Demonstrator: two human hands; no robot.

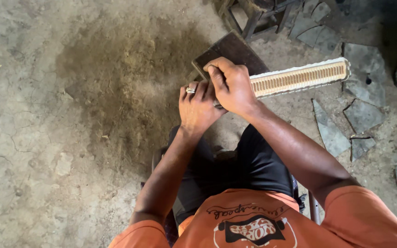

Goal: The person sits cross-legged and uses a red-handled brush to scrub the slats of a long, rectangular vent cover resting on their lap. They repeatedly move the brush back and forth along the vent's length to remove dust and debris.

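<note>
Cracked earthen floor (47, 138) fills the view, a dark dusty patch spread across its middle and broken grey slabs (331, 133) scattered toward its right edge. Both hands meet just above the person's knees. The right hand (233, 87) is closed in a fist around the near end of a long, pale ribbed strip (299, 78), fingers curled tight over it. From that grip the strip runs out to the right and slightly up, its long axis nearly level, its far end hanging free over the slabs. The left hand (197, 108), a ring on 1 finger, lies pressed against the right from below, fingers flat; whether it clamps anything I cannot tell. A dark flat board (233, 50) sits directly behind the fists, tilted. So the right hand carries the strip, with the left touching alongside. A wooden stool frame (258, 18) stands beyond, at the top edge.
</note>
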